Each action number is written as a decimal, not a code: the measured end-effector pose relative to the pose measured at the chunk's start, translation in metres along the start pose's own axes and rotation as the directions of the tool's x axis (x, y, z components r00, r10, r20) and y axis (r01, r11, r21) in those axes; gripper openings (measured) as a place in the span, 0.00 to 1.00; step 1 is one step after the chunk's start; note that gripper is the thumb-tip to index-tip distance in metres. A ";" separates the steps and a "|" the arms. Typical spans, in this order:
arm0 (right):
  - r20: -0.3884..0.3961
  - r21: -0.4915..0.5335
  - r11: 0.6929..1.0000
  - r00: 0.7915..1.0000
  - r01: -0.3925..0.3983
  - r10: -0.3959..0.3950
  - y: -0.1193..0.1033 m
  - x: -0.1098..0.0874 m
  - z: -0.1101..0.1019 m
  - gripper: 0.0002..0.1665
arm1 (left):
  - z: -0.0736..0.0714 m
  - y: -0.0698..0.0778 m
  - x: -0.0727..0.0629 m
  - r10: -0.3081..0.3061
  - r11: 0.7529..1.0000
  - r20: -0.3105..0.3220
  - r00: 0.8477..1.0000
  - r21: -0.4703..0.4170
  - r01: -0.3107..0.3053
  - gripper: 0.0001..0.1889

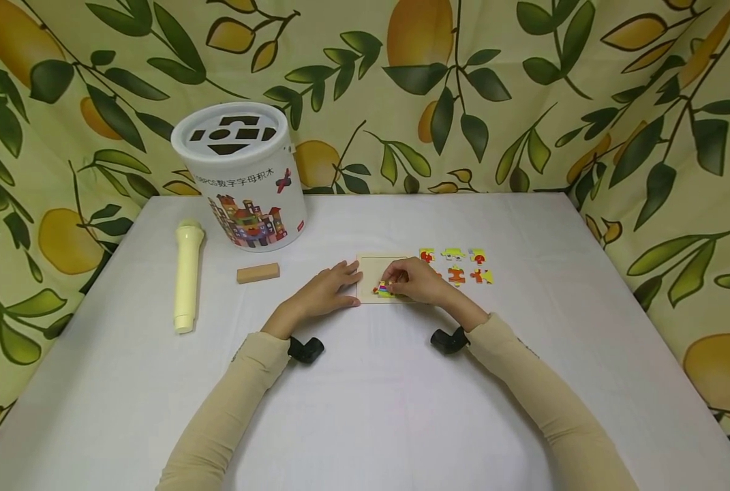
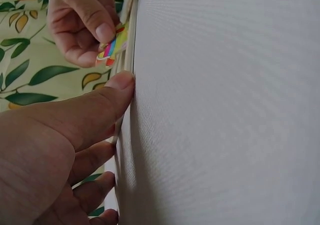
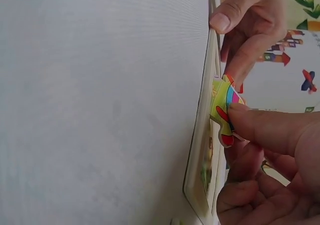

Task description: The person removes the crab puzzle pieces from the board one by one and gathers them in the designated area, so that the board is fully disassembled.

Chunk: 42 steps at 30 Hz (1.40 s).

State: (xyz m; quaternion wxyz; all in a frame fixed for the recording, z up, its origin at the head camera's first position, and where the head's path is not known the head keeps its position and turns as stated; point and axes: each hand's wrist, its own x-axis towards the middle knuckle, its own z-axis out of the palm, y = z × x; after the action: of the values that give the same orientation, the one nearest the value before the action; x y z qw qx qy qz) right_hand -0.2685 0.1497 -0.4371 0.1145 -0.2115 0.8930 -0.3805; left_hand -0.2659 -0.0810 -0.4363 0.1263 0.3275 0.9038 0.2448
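Observation:
A pale wooden puzzle board with a raised rim lies flat on the table between the hands. My left hand rests at its left edge, fingers spread and fairly straight, with the thumb touching the near corner. Over the board, my right hand pinches a jigsaw piece between thumb and fingers. That piece is yellow-green with red parts and rainbow stripes, and it stands tilted above the board in the right wrist view. Part of the board is hidden under my right hand, where a green and brown patch shows inside the rim.
Several loose jigsaw pieces lie in two rows right of the board. A wooden block, a cream microphone-shaped stick and a white bucket with a shape-holed lid stand or lie to the left. A fruit-patterned cloth hangs behind.

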 end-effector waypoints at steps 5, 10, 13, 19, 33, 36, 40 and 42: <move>-0.012 0.015 1.000 1.000 -0.006 0.006 0.001 -0.002 -0.002 0.06 | 0.001 0.001 0.000 0.002 1.000 0.003 1.000 -0.003 -0.002 0.31; -0.017 0.052 0.999 1.000 -0.013 0.014 0.002 -0.005 -0.008 0.07 | 0.001 0.001 0.000 0.004 1.000 0.006 1.000 0.000 -0.004 0.31; -0.039 0.105 0.994 0.999 -0.026 0.030 0.006 -0.009 -0.014 0.07 | 0.002 0.002 0.000 0.007 1.000 0.003 1.000 0.002 -0.007 0.31; -0.040 0.178 0.975 0.989 -0.135 0.144 0.026 -0.030 -0.037 0.08 | 0.001 0.002 -0.001 0.013 1.000 0.000 1.000 0.005 -0.013 0.31; -0.038 0.099 0.927 0.930 -0.361 0.366 0.067 -0.078 -0.075 0.13 | -0.003 0.000 -0.002 -0.004 1.000 0.009 1.000 0.003 0.003 0.31; -0.061 0.052 0.928 0.927 -0.368 0.371 0.067 -0.077 -0.072 0.12 | -0.002 0.000 -0.001 0.002 1.000 0.007 1.000 0.000 -0.002 0.31; -0.078 0.031 0.929 0.926 -0.368 0.370 0.066 -0.078 -0.070 0.10 | -0.001 0.000 -0.001 0.006 1.000 0.004 1.000 0.000 -0.006 0.31; -0.073 0.030 0.929 0.926 -0.369 0.370 0.065 -0.079 -0.070 0.10 | 0.000 0.000 0.000 0.009 1.000 0.006 1.000 -0.002 -0.009 0.31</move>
State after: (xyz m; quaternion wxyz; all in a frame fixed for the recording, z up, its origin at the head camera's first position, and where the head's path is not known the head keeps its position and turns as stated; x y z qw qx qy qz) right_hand -0.2428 0.2707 -0.4332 0.1509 -0.0236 0.9176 -0.3669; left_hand -0.2659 -0.0815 -0.4360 0.1284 0.3320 0.9018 0.2451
